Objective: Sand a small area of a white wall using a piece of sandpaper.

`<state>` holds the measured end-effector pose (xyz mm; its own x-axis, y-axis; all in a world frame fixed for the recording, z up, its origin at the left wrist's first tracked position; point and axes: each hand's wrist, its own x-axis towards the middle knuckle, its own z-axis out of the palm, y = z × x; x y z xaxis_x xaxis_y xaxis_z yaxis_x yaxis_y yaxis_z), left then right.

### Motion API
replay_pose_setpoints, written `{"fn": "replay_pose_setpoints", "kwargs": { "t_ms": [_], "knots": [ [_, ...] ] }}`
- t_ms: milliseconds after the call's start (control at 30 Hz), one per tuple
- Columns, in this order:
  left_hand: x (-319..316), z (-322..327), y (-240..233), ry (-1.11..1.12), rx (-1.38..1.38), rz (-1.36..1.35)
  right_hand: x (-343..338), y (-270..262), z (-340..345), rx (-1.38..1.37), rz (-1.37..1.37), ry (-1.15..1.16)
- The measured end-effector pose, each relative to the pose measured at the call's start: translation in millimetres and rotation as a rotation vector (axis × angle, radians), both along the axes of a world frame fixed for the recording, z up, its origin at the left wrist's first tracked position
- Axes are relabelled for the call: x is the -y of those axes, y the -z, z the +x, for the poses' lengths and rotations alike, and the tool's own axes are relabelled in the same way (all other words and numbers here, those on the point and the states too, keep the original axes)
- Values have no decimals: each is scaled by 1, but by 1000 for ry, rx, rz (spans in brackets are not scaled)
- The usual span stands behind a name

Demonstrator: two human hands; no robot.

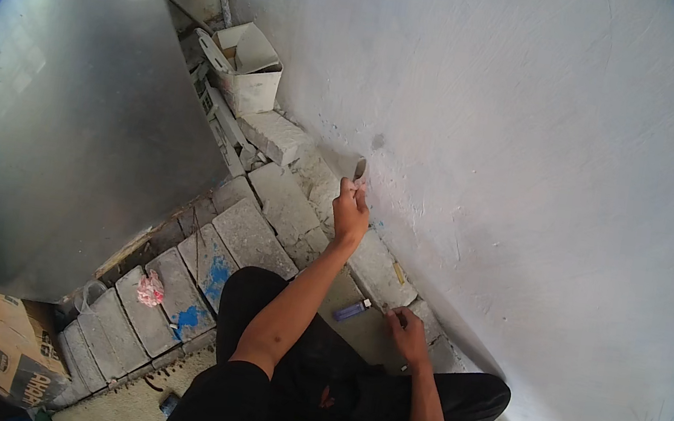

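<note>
My left hand [350, 215] is raised to the grey plastered wall [515, 138], its fingers pinched on a crumpled pink piece [361, 184], possibly paper or plastic. Just beyond the fingertips is a small rounded grey-brown shape [360, 167] against the wall; whether it is a hole or a pipe end is unclear. My right hand [408, 337] hangs low beside the wall's foot. Its thumb and forefinger come together near a tiny dark tip, too small to tell whether it is held. A blue-purple cigarette lighter [352, 309] lies between my legs, left of that hand.
Grey blocks [255, 238] line the floor, some stained blue. A crumpled pink-and-white wad [151, 289] rests on one at left. A dusty white container [254, 86] stands in the corner. A large grey panel [99, 112] and a printed paper sack [1, 344] are at left.
</note>
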<state>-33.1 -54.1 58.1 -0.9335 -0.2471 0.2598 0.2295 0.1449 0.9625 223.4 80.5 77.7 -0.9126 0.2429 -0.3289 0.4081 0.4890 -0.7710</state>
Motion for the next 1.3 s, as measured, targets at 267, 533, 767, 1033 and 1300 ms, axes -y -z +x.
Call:
{"fn": "replay_pose_setpoints", "kwargs": {
  "t_ms": [267, 533, 767, 1033, 1300],
  "knots": [
    [3, 5, -10, 83, -36, -28, 2, -4, 1, -51, 51, -27],
    [5, 0, -12, 83, -79, -105, -1, 1, -2, -64, 87, -39],
    [3, 0, -4, 79, -14, -83, -4, 9, 2, -78, 62, -44],
    [1, 1, -1, -14, -149, -192, -4, 7, 1, -44, 72, -49],
    [1, 2, -8, -28, -80, -255, -3, 5, 2, -25, 29, -59]
  ]
}}
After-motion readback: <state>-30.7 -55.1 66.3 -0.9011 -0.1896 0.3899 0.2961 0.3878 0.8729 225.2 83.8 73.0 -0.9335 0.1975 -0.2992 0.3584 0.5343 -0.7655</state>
